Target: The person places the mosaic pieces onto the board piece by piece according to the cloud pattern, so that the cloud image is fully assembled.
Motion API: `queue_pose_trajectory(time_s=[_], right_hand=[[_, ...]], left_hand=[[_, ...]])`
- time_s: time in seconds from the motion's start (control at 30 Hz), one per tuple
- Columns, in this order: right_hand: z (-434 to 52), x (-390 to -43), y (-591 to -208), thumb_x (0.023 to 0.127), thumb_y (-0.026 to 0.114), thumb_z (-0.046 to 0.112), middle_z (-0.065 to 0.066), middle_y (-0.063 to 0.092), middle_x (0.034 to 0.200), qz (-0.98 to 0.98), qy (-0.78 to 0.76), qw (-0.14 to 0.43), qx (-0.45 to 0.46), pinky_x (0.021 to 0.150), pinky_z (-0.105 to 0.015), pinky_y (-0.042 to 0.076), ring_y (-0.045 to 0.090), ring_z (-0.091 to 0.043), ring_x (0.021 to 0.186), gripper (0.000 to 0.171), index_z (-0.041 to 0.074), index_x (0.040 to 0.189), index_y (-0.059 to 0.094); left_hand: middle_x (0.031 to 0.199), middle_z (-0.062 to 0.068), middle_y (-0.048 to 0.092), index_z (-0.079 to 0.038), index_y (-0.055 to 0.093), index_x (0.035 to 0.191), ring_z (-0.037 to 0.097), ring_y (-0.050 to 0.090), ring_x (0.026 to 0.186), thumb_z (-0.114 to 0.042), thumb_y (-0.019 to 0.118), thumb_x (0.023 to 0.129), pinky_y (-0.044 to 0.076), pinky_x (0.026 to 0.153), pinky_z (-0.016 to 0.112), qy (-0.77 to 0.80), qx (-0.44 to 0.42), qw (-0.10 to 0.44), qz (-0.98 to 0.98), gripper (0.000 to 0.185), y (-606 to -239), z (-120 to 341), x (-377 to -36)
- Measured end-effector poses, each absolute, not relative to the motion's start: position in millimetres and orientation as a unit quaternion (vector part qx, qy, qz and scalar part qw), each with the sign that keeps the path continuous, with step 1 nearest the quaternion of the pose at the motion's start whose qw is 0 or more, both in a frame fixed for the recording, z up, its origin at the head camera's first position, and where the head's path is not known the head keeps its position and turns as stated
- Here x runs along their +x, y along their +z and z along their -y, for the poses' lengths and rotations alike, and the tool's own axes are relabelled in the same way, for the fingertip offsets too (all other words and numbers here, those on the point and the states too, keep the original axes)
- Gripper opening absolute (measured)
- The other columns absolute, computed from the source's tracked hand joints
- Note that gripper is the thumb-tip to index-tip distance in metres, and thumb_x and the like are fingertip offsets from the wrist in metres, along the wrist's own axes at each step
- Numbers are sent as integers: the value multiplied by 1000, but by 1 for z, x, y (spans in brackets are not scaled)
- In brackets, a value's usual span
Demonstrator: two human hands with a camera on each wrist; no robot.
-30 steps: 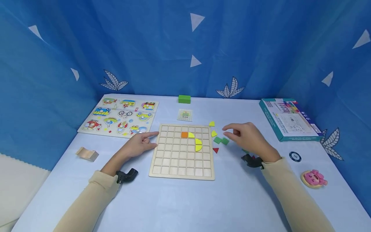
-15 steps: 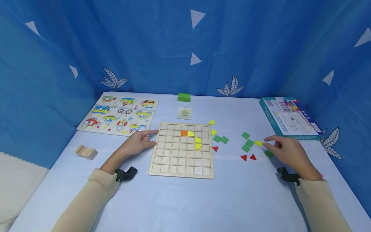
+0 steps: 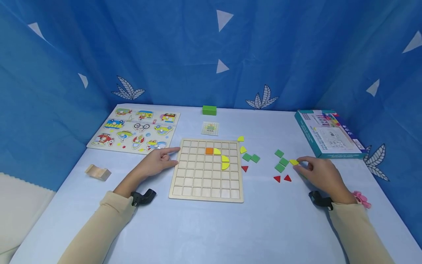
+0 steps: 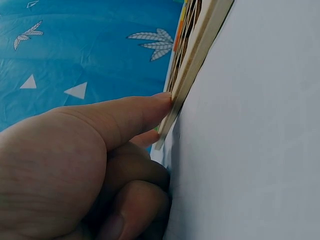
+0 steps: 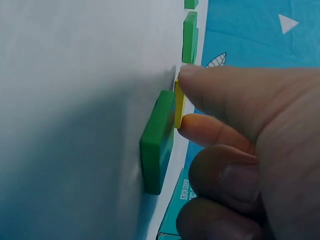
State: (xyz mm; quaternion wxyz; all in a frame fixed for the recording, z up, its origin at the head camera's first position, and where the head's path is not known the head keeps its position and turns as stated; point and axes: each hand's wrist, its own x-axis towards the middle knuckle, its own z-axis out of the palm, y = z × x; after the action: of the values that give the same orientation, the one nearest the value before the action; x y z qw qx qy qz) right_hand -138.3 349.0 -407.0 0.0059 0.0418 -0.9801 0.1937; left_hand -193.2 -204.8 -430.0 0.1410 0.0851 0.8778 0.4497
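A wooden grid board lies mid-table with an orange square and three yellow quarter-round pieces set in it. My left hand rests against the board's left edge, index finger straight, thumb touching the edge. My right hand pinches a yellow piece between thumb and index finger, beside a green square. Near it lie green squares and two red triangles. More loose pieces sit by the board's right edge.
A vehicle peg puzzle lies at the back left, a green block and a small pattern card behind the board. A teal box sits at the right, a pink toy near it, a wooden piece at the left.
My right hand swung from beside the board out to the cluster of pieces on the right, then closed thumb and index finger on the yellow piece. The left hand stayed put.
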Motion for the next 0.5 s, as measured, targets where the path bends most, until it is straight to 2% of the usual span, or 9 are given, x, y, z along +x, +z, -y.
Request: queue_pose_trajectory(time_s=[0.5], right_hand=[[-346,-141,-410,95,75,29,-2,46,64,982,185,2,38,46,-30,32,44,-21,58,43,4,128,68]], left_hand=[[59,-3,35,-21,57,147,16,32,53,-31,75,95,30,53,30,450,86,137,-878,56,-432,205,-193]])
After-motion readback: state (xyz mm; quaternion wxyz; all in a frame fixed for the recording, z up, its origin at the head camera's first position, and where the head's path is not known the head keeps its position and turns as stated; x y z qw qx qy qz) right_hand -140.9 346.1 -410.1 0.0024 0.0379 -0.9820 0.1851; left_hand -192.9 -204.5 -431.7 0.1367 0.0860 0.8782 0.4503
